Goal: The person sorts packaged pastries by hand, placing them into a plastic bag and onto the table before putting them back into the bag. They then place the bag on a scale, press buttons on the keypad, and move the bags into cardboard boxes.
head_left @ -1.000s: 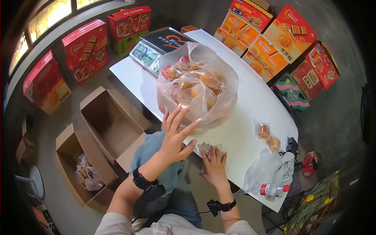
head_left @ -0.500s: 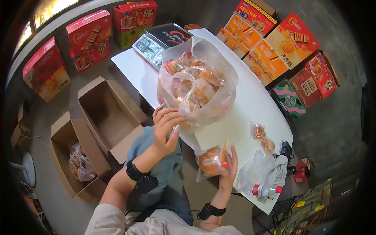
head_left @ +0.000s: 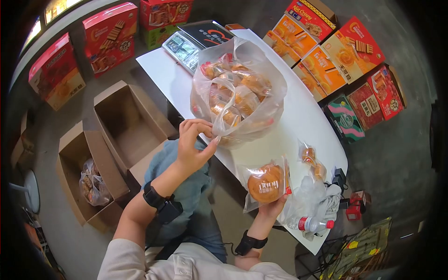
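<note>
A large clear plastic bag (head_left: 273, 109) filled with several wrapped pastries stands on the white table (head_left: 156, 74). At its lower left edge, my left hand (head_left: 193, 144) pinches the bag's rim between thumb and fingers. My right hand (head_left: 273, 207) holds a wrapped round bread (head_left: 266, 183) by the lower right of its clear wrapper, over the table's near edge. White lettering shows on that wrapper. The bread is apart from the big bag.
A scale (head_left: 182, 49) sits behind the bag. Small wrapped breads (head_left: 308, 155), a crumpled plastic bag (head_left: 303, 198) and a bottle (head_left: 315, 225) lie at right. Cardboard boxes (head_left: 133, 126) stand at left on the floor; colourful snack boxes (head_left: 343, 56) stand beyond the table.
My right hand has turned the wrapped bread, so its lettered face now shows, and the bread has moved slightly right. My left hand's fingers have closed on the bag's rim.
</note>
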A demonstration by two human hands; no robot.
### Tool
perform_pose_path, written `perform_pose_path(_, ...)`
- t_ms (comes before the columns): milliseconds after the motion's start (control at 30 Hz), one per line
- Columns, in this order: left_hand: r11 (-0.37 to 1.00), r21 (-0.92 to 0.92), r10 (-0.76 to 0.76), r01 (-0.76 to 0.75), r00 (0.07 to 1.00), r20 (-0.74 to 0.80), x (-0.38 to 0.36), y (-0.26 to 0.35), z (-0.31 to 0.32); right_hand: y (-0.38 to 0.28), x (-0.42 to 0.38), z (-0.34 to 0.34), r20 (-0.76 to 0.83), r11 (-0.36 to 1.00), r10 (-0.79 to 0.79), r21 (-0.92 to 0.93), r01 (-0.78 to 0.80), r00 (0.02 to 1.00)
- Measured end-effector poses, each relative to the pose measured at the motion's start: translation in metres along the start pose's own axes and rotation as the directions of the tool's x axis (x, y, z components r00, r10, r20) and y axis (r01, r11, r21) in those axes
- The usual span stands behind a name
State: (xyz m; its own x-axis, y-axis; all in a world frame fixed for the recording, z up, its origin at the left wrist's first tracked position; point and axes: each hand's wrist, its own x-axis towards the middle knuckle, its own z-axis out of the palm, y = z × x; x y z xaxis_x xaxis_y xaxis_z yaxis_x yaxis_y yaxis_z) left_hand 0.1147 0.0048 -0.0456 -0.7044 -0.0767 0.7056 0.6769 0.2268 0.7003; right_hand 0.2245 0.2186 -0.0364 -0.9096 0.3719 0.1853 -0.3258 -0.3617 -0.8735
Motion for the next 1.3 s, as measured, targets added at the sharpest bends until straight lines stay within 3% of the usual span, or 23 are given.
perform_pose_path(67,0.999,-0.017,-0.042,0.042,0.999,-0.021,-0.001,-0.004,0.000,0.001,0.007,0.003,0.027,1.000,-0.008,0.002,0.008,1.000)
perform_pose_path(133,0.927,-0.276,-0.277,0.254,0.960,-0.048,-0.003,-0.003,0.002,-0.016,0.024,0.036,0.082,0.978,-0.176,-0.094,0.184,0.981)
perform_pose_path(167,0.928,-0.272,-0.278,0.254,0.959,-0.055,-0.001,-0.002,-0.002,-0.022,0.032,0.051,0.089,0.979,-0.172,-0.092,0.180,0.981)
perform_pose_path(233,0.992,0.054,-0.115,0.113,0.993,0.031,0.008,-0.001,-0.012,-0.029,0.049,0.079,0.251,0.862,-0.415,-0.199,0.467,0.874)
perform_pose_path(333,0.992,0.115,-0.062,0.050,0.993,0.102,0.008,-0.007,-0.015,-0.028,0.081,0.113,0.334,0.758,-0.478,-0.310,0.573,0.812)
perform_pose_path(433,0.989,0.126,-0.089,0.071,0.985,0.149,0.007,-0.006,-0.016,-0.016,0.121,0.139,0.462,0.758,-0.467,-0.229,0.610,0.754)
perform_pose_path(533,0.990,0.024,-0.137,0.136,0.988,0.075,0.004,-0.008,-0.016,-0.005,0.154,0.158,0.568,0.694,-0.462,-0.246,0.676,0.681)
perform_pose_path(567,0.990,0.030,-0.138,0.136,0.988,0.068,0.003,-0.012,-0.015,-0.001,0.162,0.164,0.572,0.697,-0.461,-0.240,0.676,0.678)
perform_pose_path(633,0.902,-0.313,-0.325,0.298,0.945,-0.035,0.003,-0.016,-0.014,0.005,0.174,0.172,0.552,0.780,-0.368,-0.255,0.572,0.748)
perform_pose_path(667,0.902,-0.312,-0.325,0.298,0.945,-0.036,0.002,-0.016,-0.014,0.011,0.183,0.170,0.553,0.780,-0.368,-0.254,0.572,0.748)
perform_pose_path(733,0.938,-0.289,-0.199,0.191,0.980,0.000,0.004,-0.010,-0.017,0.030,0.203,0.158,0.547,0.649,-0.263,-0.509,0.566,0.794)
perform_pose_path(767,0.939,-0.288,-0.198,0.189,0.980,-0.002,0.005,-0.010,-0.019,0.042,0.210,0.154,0.528,0.682,-0.251,-0.498,0.535,0.811)
perform_pose_path(800,0.969,-0.223,-0.094,0.105,0.994,0.058,0.006,-0.009,-0.020,0.046,0.211,0.153,0.530,0.682,-0.251,-0.497,0.536,0.810)
perform_pose_path(833,0.986,-0.164,0.005,0.016,0.992,0.126,0.006,-0.009,-0.020,0.051,0.211,0.152,0.572,0.698,-0.153,-0.514,0.498,0.806)
perform_pose_path(867,0.986,-0.167,0.003,0.018,0.992,0.128,0.006,-0.009,-0.019,0.055,0.212,0.149,0.606,0.710,-0.054,-0.536,0.457,0.794)
perform_pose_path(900,0.986,-0.166,0.015,0.009,0.990,0.142,0.006,-0.010,-0.018,0.052,0.209,0.147,0.650,0.492,-0.074,-0.636,0.594,0.757)
perform_pose_path(933,0.986,-0.165,0.028,-0.002,0.987,0.158,0.005,-0.010,-0.017,0.051,0.205,0.145,0.645,0.489,-0.073,-0.641,0.591,0.761)
perform_pose_path(1000,0.979,-0.202,0.002,0.030,0.987,0.158,0.005,-0.011,-0.016,0.053,0.198,0.145,0.640,0.239,0.014,-0.748,0.619,0.768)
perform_pose_path(1067,0.971,-0.233,-0.024,0.060,0.988,0.154,0.004,-0.011,-0.016,0.053,0.194,0.146,0.620,0.287,-0.015,-0.749,0.597,0.784)
perform_pose_path(1133,0.947,-0.300,-0.045,0.112,0.974,0.222,0.002,-0.011,-0.017,0.055,0.194,0.145,0.578,0.345,-0.164,-0.725,0.596,0.799)
perform_pose_path(1267,0.945,-0.320,0.050,0.061,0.944,0.327,0.001,-0.006,-0.014,0.051,0.190,0.141,0.582,0.279,-0.215,-0.733,0.620,0.784)
perform_pose_path(1300,0.933,-0.335,-0.015,0.127,0.948,0.319,0.001,-0.005,-0.014,0.049,0.189,0.141,0.593,0.353,-0.261,-0.676,0.647,0.762)
